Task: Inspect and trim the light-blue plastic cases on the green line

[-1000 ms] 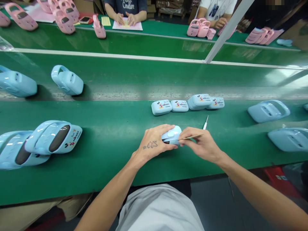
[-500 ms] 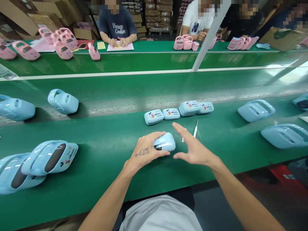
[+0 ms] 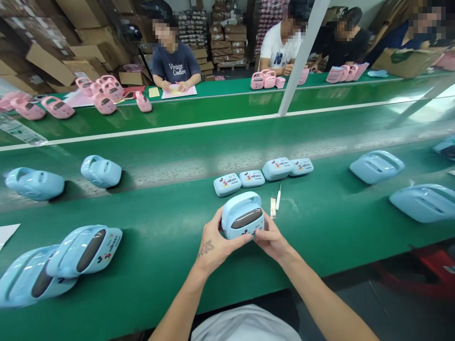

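Between my two hands is a light blue plastic case (image 3: 232, 208) with a carry handle on top, a dark oval window and a mouse print on its front. My left hand (image 3: 215, 239) grips its left side, the thumb lying along the lower front. On the right side my right hand (image 3: 272, 237) is closed around it, thumb on the front near the print. Just beyond lie a white pen-like tool (image 3: 278, 199) with a thin metal tip and a small printed strip (image 3: 273, 207). Several printed blue pieces (image 3: 227, 184) stand in a row behind the case.
More blue handled cases sit at left, two overlapping (image 3: 85, 251), and at right (image 3: 377, 166). A grey strip runs along the green bench (image 3: 159, 255). A white post (image 3: 302, 61) rises from the far side, where people sit by pink cases (image 3: 59, 107).
My right hand has come in and closed on the case. The case has been lifted and turned so its window and print face me. The view has tilted up slightly.
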A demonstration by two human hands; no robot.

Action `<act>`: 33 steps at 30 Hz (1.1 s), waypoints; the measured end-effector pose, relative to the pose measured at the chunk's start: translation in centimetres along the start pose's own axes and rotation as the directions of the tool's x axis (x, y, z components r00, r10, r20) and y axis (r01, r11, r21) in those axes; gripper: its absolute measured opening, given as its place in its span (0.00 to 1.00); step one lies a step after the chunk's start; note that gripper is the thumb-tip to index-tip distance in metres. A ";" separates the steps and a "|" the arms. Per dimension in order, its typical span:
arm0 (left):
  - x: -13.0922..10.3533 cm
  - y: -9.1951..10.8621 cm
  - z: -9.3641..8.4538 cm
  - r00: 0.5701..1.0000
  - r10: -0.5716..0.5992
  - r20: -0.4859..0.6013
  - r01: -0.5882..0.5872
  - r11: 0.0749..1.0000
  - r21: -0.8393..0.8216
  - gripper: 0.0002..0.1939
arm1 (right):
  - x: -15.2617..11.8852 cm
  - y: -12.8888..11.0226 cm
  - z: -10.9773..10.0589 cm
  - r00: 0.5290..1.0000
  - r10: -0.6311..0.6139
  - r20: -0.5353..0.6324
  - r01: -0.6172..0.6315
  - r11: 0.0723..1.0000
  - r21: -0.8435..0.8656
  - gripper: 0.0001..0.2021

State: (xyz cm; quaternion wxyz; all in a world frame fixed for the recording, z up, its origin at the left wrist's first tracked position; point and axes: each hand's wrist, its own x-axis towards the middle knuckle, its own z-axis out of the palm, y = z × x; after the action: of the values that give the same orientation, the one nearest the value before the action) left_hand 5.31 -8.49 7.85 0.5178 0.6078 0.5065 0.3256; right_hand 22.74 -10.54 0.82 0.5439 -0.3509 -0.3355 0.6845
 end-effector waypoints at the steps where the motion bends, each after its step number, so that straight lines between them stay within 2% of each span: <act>1: -0.2 0.3 0.1 1.000 -0.003 -0.014 0.003 1.000 0.014 0.32 | -0.1 0.1 0.1 1.000 0.009 0.004 -0.009 1.000 0.017 0.35; 4: -0.2 0.5 -0.1 1.000 -0.001 -0.007 0.001 1.000 0.025 0.32 | -0.1 -0.3 -0.1 0.999 0.026 0.041 -0.026 1.000 0.016 0.34; 6: 0.0 -0.3 -0.3 1.000 0.005 0.001 -0.005 1.000 0.029 0.33 | 0.4 -0.6 -0.4 0.999 0.010 0.041 -0.010 1.000 -0.009 0.32; 8: 0.3 -1.7 -0.5 1.000 0.008 0.007 -0.008 0.999 0.048 0.35 | 1.4 -0.8 -0.4 0.998 -0.041 -0.039 0.038 0.997 -0.067 0.32; 11: 1.0 -4.2 -0.6 1.000 0.011 0.016 -0.012 0.996 0.084 0.35 | 3.3 -0.3 0.1 0.974 -0.141 -0.179 0.092 0.962 -0.259 0.40; 15: 1.8 -6.4 -0.8 1.000 0.014 0.025 -0.015 0.999 0.039 0.36 | 4.8 0.7 0.8 0.958 -0.206 -0.199 0.104 0.898 -0.428 0.41; 21: 1.9 -7.1 -1.1 0.999 -0.006 0.033 0.006 1.000 -0.004 0.35 | 4.9 1.0 0.8 0.937 -0.284 -0.203 0.119 0.807 -0.578 0.40; 27: 2.1 -7.1 -0.8 1.000 -0.002 0.031 0.001 1.000 0.022 0.36 | 5.1 1.5 1.0 0.922 -0.284 -0.264 0.074 0.796 -0.601 0.39; 30: 2.1 -6.9 -0.9 0.999 -0.026 0.020 0.028 0.995 -0.099 0.37 | 4.8 1.2 1.1 0.934 -0.261 -0.244 0.077 0.814 -0.576 0.40; 33: 1.1 -7.0 -1.4 0.993 -0.115 0.030 0.118 0.906 -0.406 0.38 | 3.5 -0.1 1.9 0.979 -0.197 -0.060 0.141 0.855 -0.499 0.37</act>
State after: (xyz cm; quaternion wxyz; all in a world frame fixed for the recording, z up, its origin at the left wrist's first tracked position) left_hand 2.38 -7.31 1.35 0.6528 0.4563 0.4615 0.3907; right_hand 20.57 -7.29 1.50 0.5121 -0.4837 -0.4979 0.5060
